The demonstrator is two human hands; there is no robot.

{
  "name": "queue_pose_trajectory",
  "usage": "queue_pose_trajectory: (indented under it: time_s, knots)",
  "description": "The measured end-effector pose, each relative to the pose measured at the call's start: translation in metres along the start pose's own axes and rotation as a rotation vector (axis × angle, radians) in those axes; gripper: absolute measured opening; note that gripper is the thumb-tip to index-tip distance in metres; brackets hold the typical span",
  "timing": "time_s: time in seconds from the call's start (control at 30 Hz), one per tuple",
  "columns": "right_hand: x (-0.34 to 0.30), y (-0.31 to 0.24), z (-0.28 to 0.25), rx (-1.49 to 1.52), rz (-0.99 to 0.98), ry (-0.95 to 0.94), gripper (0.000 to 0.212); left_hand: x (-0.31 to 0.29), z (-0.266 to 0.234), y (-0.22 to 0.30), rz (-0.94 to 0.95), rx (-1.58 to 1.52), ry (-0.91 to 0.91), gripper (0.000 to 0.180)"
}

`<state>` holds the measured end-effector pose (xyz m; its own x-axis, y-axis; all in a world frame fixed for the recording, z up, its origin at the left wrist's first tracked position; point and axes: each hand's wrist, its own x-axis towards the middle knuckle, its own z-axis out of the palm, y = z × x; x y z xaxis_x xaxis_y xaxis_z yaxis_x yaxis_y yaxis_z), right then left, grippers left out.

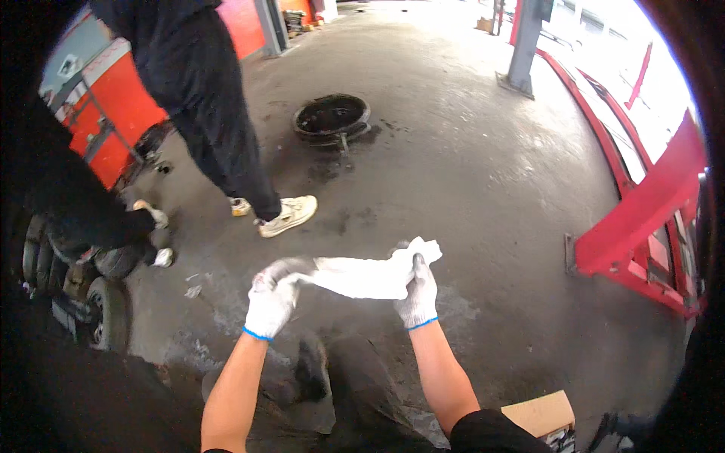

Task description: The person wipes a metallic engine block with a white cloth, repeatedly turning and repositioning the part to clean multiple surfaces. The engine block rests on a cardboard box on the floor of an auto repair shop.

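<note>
Above open concrete floor (468,174), left hand (269,302), right hand (418,291), both clamped on white cloth (362,275) ends.

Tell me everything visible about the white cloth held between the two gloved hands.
The white cloth looks like a soft, crumpled rag, stretched roughly level between both hands above the stained concrete floor. The left hand pinches its twisted left end; the right hand grips its bunched right end, where a corner sticks up. Both hands wear white gloves with blue cuffs.
</note>
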<state>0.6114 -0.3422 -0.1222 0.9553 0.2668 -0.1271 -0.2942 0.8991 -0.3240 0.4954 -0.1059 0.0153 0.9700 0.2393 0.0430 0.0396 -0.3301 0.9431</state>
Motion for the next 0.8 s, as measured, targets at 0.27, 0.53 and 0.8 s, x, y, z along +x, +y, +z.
queue_pose_trajectory:
  time_s: [0.27,0.53,0.8]
  knots:
    - [0.005,-0.059,-0.022,-0.447,-0.607,0.536,0.032,0.063,0.175,-0.014,-0.075,0.255,-0.777,0.086]
    - [-0.049,-0.123,-0.070,-1.038,-0.751,0.685,0.045,0.082,0.291,-0.038,-0.284,0.134,-1.216,0.018]
    - [-0.185,-0.125,-0.113,-1.673,-0.485,1.402,0.036,0.006,0.368,-0.017,0.296,0.377,-1.867,0.033]
